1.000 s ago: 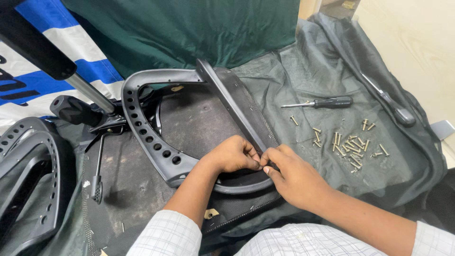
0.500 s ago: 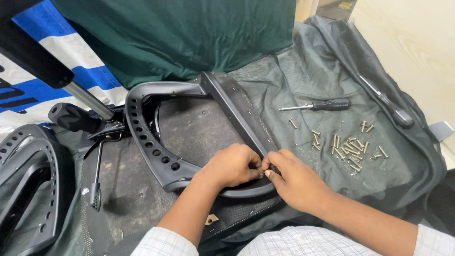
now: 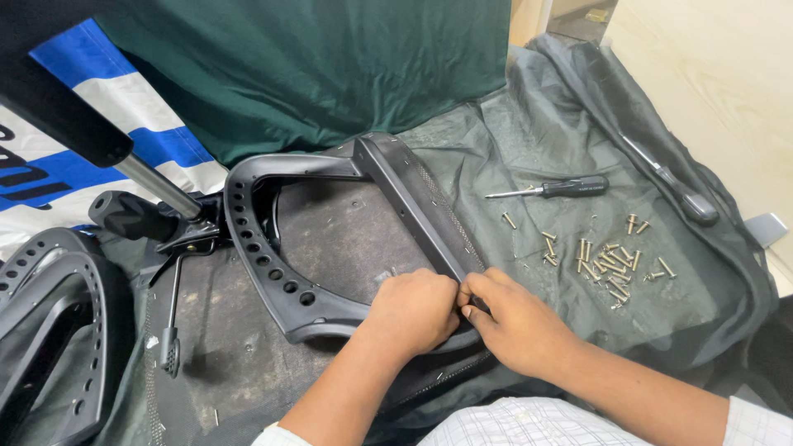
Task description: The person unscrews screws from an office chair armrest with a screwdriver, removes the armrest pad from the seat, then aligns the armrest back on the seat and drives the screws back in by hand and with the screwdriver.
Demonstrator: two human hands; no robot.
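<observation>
A black plastic chair frame point(image 3: 273, 272) with a row of round holes lies flat on the floor, with dark mesh fabric point(image 3: 446, 206) along its right bar. My left hand point(image 3: 413, 312) and my right hand point(image 3: 514, 320) meet at the frame's near right corner. Both pinch the mesh edge against the frame there, fingertips touching. What lies between the fingers is hidden.
A black-handled screwdriver point(image 3: 553, 189) and several loose brass screws point(image 3: 607, 258) lie on the grey-green cloth point(image 3: 537, 124) to the right. Another black perforated frame point(image 3: 49, 330) lies at far left. A chair gas-lift column point(image 3: 153, 186) and lever mechanism point(image 3: 132, 216) sit at upper left.
Both hands have stayed at the frame's near corner, with small finger shifts along the mesh edge. The view has tilted slightly, so everything sits a little lower in frame.
</observation>
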